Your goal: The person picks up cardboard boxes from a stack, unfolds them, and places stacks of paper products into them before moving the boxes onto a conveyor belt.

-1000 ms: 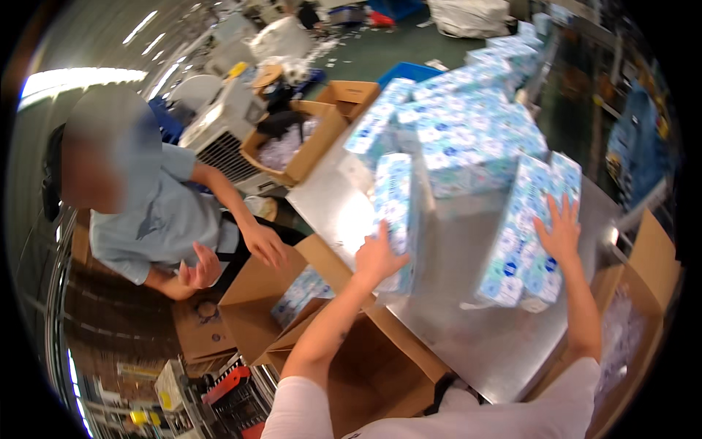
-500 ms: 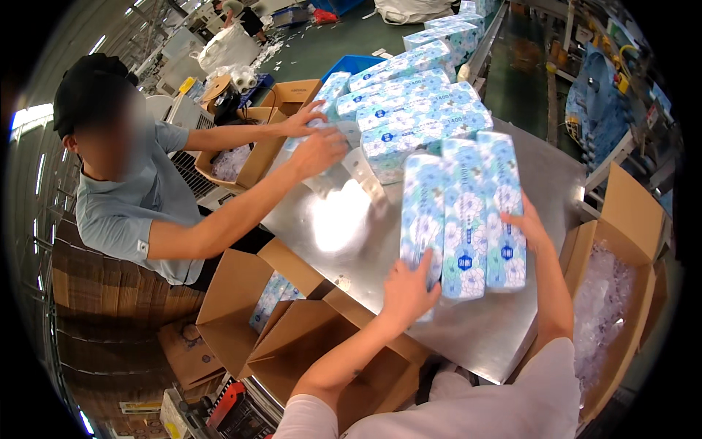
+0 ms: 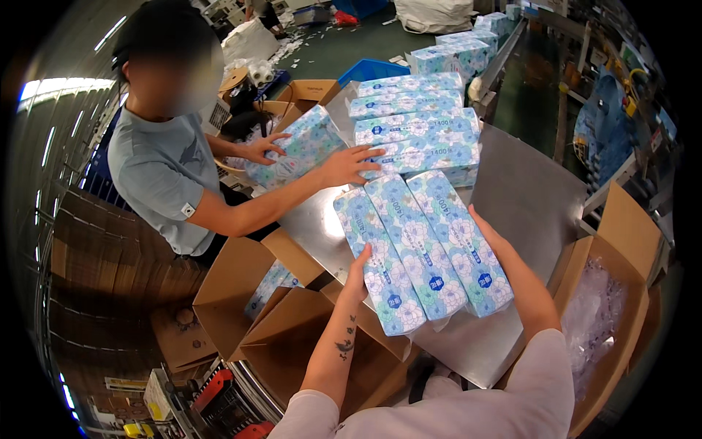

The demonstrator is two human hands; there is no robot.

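Three long, blue floral tissue packs (image 3: 415, 249), side by side, centre of the frame, over the near part of the metal table (image 3: 526, 172). Person's left hand (image 3: 356, 276) grips the group's left side, thumb up on the outer pack; right hand (image 3: 491, 238) grips the right side, so the three are squeezed between the two. Fingers underneath hidden; group looks tilted, but can't tell if it's fully off the table.

Progress as shown: these three are gathered into one tight group, outside any carton. At least one pack (image 3: 270, 289) sits in the left carton (image 3: 227, 293), lower left. Near carton (image 3: 292, 344) stands flaps-up just beside it, under the left forearm; its bottom is in shadow. Ungrouped with the held three: a row of packs (image 3: 417, 135), upper centre, and more packs (image 3: 457, 55) behind it, upper right.

Co-worker (image 3: 164, 161), upper left, has one hand on a separate slanted pack (image 3: 296, 146), the other hand reaching to the near left end of the row. Right side of frame: carton (image 3: 636, 241) holding crumpled clear film (image 3: 596, 314). Blue bin (image 3: 373, 71) beyond the row.
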